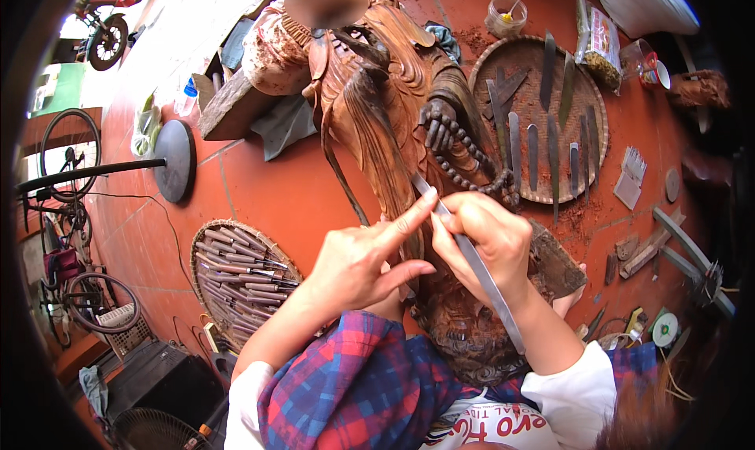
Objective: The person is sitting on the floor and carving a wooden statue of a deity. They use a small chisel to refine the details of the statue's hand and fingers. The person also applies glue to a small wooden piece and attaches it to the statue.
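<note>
A carved brown wooden statue [373, 131] of a robed figure lies in front of me, its near end in my lap. My right hand [495, 237] is closed round a long flat metal scraper [489, 286], whose tip rests on the carved robe. The index finger of my left hand [350, 265] reaches out to the scraper just behind that tip. Its thumb is spread apart, and the hand grips nothing. Carved beads [470, 160] hang from the statue's hand, just beyond my right hand. The scraper's exact edge is too small to tell.
A round woven tray [525, 186] of flat metal blades lies at the far right. On the left, a round basket [206, 231] holds many wooden-handled chisels. A black round stand base [174, 163], a wooden block [236, 108] and a plastic jar [506, 17] stand on the red tiles.
</note>
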A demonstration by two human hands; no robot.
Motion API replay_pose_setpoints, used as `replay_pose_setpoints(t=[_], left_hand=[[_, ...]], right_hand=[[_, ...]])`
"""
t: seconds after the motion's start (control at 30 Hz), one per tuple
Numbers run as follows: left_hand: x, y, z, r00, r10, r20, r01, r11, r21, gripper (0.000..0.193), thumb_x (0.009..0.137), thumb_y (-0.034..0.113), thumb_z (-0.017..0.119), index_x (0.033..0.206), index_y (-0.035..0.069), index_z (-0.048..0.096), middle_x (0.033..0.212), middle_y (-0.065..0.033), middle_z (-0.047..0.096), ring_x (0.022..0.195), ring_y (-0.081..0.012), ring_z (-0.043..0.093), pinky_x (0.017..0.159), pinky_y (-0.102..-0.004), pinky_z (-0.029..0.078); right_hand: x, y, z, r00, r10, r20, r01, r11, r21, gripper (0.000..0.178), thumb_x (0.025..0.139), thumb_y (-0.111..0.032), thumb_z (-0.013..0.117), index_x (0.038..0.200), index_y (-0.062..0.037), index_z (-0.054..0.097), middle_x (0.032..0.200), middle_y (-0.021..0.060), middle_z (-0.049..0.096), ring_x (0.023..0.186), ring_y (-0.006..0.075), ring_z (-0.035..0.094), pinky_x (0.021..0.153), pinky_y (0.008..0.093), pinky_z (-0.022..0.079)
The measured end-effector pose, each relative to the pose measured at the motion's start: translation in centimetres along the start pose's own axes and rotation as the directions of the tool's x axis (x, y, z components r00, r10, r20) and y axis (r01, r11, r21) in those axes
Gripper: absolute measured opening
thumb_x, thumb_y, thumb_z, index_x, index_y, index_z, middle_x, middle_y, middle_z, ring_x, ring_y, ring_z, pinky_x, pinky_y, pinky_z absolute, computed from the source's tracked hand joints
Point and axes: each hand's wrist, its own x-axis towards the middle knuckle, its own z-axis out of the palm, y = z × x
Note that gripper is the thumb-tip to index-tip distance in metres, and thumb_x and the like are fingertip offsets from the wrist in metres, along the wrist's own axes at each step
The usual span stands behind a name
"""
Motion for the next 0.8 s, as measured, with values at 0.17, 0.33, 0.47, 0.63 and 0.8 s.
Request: replay_pose_setpoints(t=[0.17,0.33,0.47,0.63,0.8], left_hand=[[0.3,0.3,-0.6,1.0,-0.001,0.0,0.001,1.0,-0.022,0.084,0.085,0.046,0.073,0.155,0.018,0.037,0.064,-0.0083,0.056,0.053,-0.0245,0.06,0.051,-0.0373,0.05],[-0.6,0.4,0.0,0.996,-0.025,0.081,0.023,1.0,0.017,0.085,0.086,0.047,0.072,0.156,0.018,0.035,0.068,-0.0068,0.059,0.055,-0.0245,0.062,0.053,-0.0367,0.051],[0.3,0.1,-0.6,1.0,-0.006,0.003,0.006,0.999,-0.034,0.086,0.085,0.046,0.073,0.157,0.02,0.032,0.069,-0.0081,0.06,0.054,-0.0262,0.062,0.054,-0.0367,0.052],[-0.8,0.1,0.0,0.999,-0.01,0.038,0.011,1.0,-0.023,0.087,0.085,0.047,0.073,0.157,0.02,0.033,0.069,-0.009,0.06,0.056,-0.0275,0.062,0.054,-0.0373,0.052],[-1.2,0.1,0.5,0.999,-0.024,0.041,0.026,0.999,-0.033,0.088,0.083,0.047,0.074,0.157,0.02,0.034,0.069,-0.0109,0.06,0.055,-0.0269,0.063,0.053,-0.0375,0.052]], right_hand=[[0.9,-0.6,-0.7,0.998,0.034,0.046,-0.034,0.999,-0.003,0.02,0.075,0.008,0.074,0.074,0.0018,0.055,0.08,0.014,0.069,0.065,0.0189,0.066,0.059,0.0277,0.051],[-0.5,-0.4,-1.0,0.995,0.057,0.081,-0.058,0.998,0.008,0.02,0.077,0.008,0.073,0.075,0.0028,0.054,0.08,0.0131,0.068,0.065,0.0174,0.064,0.058,0.0273,0.05],[0.9,-0.8,0.2,1.0,0.017,-0.012,-0.017,1.0,-0.023,0.02,0.075,0.007,0.073,0.073,-0.0001,0.054,0.073,0.0129,0.061,0.063,0.0281,0.063,0.056,0.035,0.051],[-0.4,-0.7,-0.3,0.999,0.039,0.026,-0.039,0.999,0.001,0.021,0.075,0.008,0.073,0.074,0.0009,0.054,0.076,0.0139,0.063,0.063,0.0252,0.063,0.056,0.0328,0.051],[-1.0,-0.4,0.1,0.999,-0.044,0.021,0.046,0.996,-0.07,0.022,0.075,0.01,0.074,0.075,0.0016,0.053,0.08,0.0145,0.067,0.062,0.0203,0.064,0.056,0.0285,0.051]])
